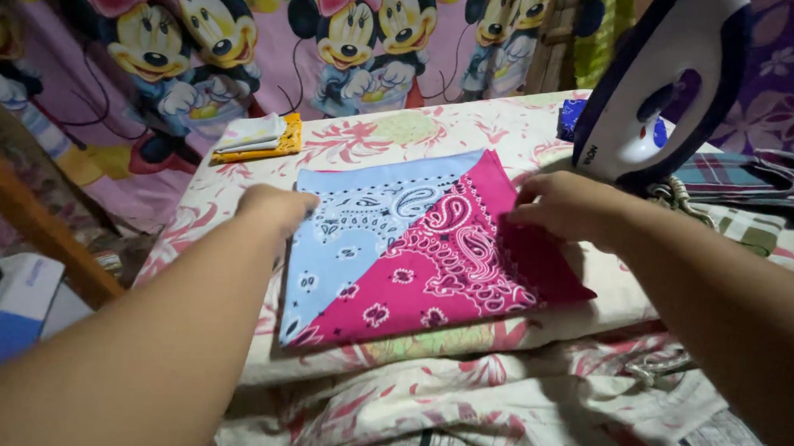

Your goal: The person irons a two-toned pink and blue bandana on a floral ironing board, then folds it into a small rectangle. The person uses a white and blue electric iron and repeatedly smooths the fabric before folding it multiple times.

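Observation:
A folded bandana lies flat on the padded ironing surface [385,131]; its upper left half is light blue [353,224] and its lower right half is pink [442,265], both with paisley print. My left hand [278,205] rests as a loose fist on the blue cloth's upper left edge. My right hand [559,207] presses on the pink cloth's right edge, fingers curled and pinching the fabric there.
A white and dark blue iron [660,82] stands upright at the right, just behind my right hand. Folded yellow and white cloths [258,135] lie at the back left. Plaid fabric [747,180] lies at far right. A cartoon-print curtain [232,44] hangs behind.

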